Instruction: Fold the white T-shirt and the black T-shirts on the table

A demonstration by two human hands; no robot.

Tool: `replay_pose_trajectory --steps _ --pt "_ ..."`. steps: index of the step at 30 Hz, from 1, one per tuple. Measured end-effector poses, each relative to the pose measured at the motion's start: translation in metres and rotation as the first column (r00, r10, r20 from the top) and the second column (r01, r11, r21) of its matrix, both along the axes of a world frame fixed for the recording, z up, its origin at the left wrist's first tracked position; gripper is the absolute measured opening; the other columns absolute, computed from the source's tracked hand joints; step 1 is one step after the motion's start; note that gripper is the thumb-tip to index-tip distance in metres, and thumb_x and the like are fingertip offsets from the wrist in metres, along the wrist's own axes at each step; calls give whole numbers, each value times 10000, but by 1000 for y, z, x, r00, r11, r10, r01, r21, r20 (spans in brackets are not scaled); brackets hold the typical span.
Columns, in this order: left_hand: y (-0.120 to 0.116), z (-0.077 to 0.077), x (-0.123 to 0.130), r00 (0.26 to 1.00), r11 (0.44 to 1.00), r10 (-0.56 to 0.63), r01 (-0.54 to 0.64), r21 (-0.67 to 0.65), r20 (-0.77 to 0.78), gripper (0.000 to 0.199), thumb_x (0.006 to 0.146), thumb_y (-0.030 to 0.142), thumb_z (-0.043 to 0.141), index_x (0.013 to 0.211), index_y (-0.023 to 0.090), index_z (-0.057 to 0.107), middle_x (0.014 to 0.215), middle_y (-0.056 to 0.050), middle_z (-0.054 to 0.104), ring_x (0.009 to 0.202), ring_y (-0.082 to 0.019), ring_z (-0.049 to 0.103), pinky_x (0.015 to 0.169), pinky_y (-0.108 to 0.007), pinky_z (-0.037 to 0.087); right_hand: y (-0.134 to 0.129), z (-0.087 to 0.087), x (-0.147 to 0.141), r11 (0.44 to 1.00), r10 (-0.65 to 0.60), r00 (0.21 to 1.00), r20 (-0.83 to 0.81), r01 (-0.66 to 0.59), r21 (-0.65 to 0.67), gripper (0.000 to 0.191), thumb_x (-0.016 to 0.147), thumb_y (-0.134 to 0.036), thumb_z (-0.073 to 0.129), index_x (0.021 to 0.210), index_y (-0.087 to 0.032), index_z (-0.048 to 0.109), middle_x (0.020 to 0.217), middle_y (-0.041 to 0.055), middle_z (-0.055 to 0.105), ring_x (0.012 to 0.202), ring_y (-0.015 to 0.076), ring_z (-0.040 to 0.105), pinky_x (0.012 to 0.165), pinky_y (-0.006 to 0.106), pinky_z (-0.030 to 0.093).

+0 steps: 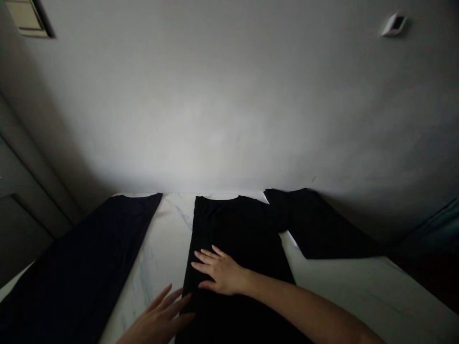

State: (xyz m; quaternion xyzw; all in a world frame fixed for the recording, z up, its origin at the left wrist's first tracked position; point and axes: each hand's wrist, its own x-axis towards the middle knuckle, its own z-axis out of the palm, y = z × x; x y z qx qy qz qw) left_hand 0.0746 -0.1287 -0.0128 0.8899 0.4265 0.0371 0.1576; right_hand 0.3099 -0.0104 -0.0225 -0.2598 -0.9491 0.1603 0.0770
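Black garment [244,239] in the middle of my view lies flat on the white, grey-veined tabletop [161,248], running from the bottom edge of the picture up towards the wall. Nearest to me, my left hand [161,315] is open with its fingers spread, the tips over the garment's left edge; I cannot tell whether they press on it. A little farther up, my right hand [224,272] is open too, palm down on the black fabric, its forearm crossing from the lower right. Well to the left, a dark navy garment [82,258] stretches at a slant from the near corner towards the wall. At the far right I see another black garment [322,229], its inner part meeting the middle one; which lies on top is too dark to tell. Behind them all rises the plain grey wall [215,119], with a small white fixture [394,25] high on the right and a pale framed panel [27,18] high on the left.
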Motion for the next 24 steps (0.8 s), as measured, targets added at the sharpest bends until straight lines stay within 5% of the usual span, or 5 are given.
replay_pose_trajectory --steps 4,7,11,17,24 --pt "64 20 1 992 993 122 -122 8 -9 373 870 260 609 1228 363 627 1263 4 685 1165 -231 634 1068 -416 471 40 3 -6 928 -372 921 -115 373 -7 222 968 -274 508 1044 -240 714 1133 22 722 1102 177 641 995 305 433" --pt "146 28 5 972 964 233 -228 139 -24 317 918 197 484 1173 268 658 1161 -48 721 1058 -224 668 968 -385 513 78 11 -6 727 -685 721 -104 685 -43 187 929 -308 574 1043 -199 675 1068 64 722 1004 199 673 827 277 486" --pt "259 34 19 944 910 328 -307 279 -28 344 934 152 392 1132 232 661 1161 -88 698 1067 -218 642 951 -365 487 114 12 -7 541 -840 541 -37 831 -128 279 863 -367 667 1060 -176 616 1048 105 720 987 252 686 784 322 497" --pt "356 16 47 937 908 342 -313 279 -63 276 836 192 569 1079 258 682 1171 -102 644 1125 -260 587 944 -394 460 118 -8 -18 601 -799 586 -133 783 -159 355 786 -199 718 1094 -204 541 957 55 712 949 230 685 789 320 500" --pt "372 -6 58 937 908 340 -305 288 -81 149 805 197 591 893 252 698 1106 -81 628 1141 -282 529 952 -425 410 121 -30 -14 717 -691 682 -239 687 -114 288 809 -89 556 1062 -225 529 1079 51 663 999 200 649 827 305 500"
